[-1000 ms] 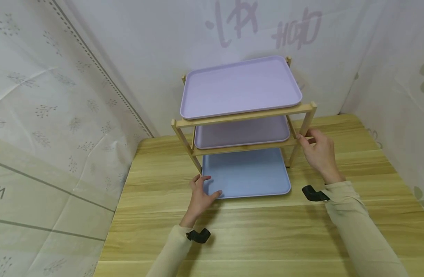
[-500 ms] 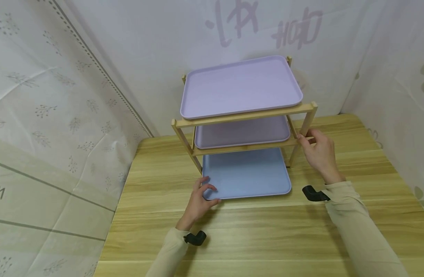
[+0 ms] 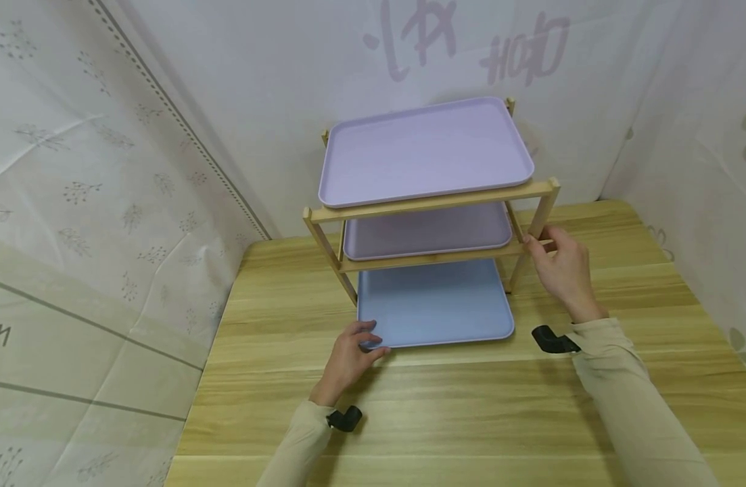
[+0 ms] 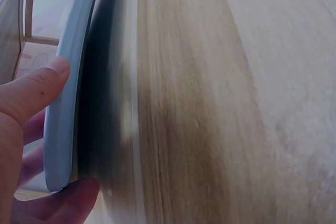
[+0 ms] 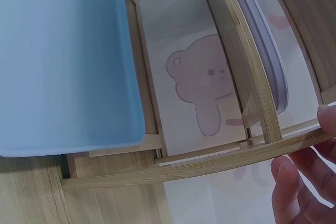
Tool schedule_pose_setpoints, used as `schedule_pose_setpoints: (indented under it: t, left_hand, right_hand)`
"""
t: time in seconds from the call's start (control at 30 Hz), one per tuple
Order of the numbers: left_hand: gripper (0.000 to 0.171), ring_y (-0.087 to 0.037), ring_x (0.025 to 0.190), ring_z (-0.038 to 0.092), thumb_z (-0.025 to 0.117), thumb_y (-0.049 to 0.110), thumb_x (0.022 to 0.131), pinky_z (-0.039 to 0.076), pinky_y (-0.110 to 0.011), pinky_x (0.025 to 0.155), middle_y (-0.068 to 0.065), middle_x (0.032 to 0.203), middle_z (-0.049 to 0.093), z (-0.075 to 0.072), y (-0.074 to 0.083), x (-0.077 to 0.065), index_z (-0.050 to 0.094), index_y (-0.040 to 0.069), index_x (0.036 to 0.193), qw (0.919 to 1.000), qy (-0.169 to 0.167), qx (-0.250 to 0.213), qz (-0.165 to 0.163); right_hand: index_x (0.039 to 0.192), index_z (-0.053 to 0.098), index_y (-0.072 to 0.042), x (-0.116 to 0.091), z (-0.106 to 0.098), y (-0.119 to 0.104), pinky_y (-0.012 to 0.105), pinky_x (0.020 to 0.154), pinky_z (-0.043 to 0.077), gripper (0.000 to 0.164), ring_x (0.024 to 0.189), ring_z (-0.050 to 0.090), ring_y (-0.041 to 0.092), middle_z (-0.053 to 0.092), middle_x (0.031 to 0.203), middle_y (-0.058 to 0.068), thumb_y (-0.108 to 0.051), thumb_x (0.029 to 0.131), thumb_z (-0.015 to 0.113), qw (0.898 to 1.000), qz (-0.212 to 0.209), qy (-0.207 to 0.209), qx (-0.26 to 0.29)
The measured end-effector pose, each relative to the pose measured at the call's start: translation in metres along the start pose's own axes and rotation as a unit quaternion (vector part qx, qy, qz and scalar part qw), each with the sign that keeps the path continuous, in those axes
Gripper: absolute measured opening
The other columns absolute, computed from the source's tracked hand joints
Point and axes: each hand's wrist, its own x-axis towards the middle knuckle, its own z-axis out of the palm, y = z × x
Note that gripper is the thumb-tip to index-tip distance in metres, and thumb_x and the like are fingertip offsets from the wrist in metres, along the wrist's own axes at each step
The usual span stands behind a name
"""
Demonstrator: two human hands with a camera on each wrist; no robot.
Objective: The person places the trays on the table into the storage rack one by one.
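A wooden three-tier rack [image 3: 430, 260] stands at the back of the table, its lowest tier holding a light blue tray [image 3: 436, 301] that juts out in front. My left hand [image 3: 347, 360] grips this tray at its front left corner. In the left wrist view the thumb lies on the rim of the blue tray [image 4: 64, 114], with other fingers around its corner. My right hand [image 3: 564, 274] holds the rack's right front post near the middle tier. Seen from the right wrist, thumb and fingers lie on either side of that post [image 5: 210, 158].
A lilac tray [image 3: 424, 152] lies on the top tier, slightly askew, and a pinkish-purple tray [image 3: 427, 233] on the middle one. Patterned cloth [image 3: 105, 223] hangs at the left, back and right of the wood-grain table [image 3: 446, 426].
The left hand has slid a little toward the tray's front left corner, and its spread fingers have closed on it. The right hand keeps its hold on the post.
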Motion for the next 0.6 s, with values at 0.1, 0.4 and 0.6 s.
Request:
schedule_pose_setpoints:
  t: [0.1, 0.4, 0.6]
  left_hand:
    - [0.024, -0.029, 0.102, 0.068, 0.085, 0.028, 0.071, 0.055, -0.038, 0.087, -0.010, 0.110, 0.071, -0.0005, 0.0008, 0.0001, 0.069, 0.011, 0.069, 0.9995, 0.010, 0.027, 0.013]
    - [0.033, -0.023, 0.090, 0.071, 0.086, 0.034, 0.068, 0.057, -0.033, 0.073, -0.004, 0.103, 0.073, -0.0019, 0.0034, 0.0021, 0.062, 0.014, 0.061, 0.9968, 0.024, 0.075, 0.015]
    - [0.031, -0.022, 0.088, 0.071, 0.085, 0.035, 0.070, 0.057, -0.031, 0.068, -0.005, 0.105, 0.073, 0.0006, 0.0037, 0.0044, 0.064, 0.013, 0.063, 0.9959, 0.031, 0.084, -0.001]
  right_hand:
    - [0.103, 0.067, 0.002, 0.0003, 0.0004, 0.0005, 0.010, 0.053, 0.038, 0.024, 0.078, 0.064, 0.033, 0.070, 0.096, 0.020, -0.019, 0.094, 0.061, 1.000, -0.005, 0.004, -0.002]
    - [0.100, 0.068, 0.001, 0.0013, 0.0011, 0.0014, 0.011, 0.053, 0.038, 0.021, 0.071, 0.058, 0.014, 0.070, 0.093, 0.019, -0.017, 0.092, 0.063, 1.000, -0.010, 0.013, -0.012]
    - [0.100, 0.068, 0.002, 0.0015, 0.0009, -0.0003, 0.009, 0.053, 0.037, 0.021, 0.072, 0.061, 0.022, 0.070, 0.093, 0.021, -0.017, 0.092, 0.063, 1.000, -0.016, 0.014, -0.007]
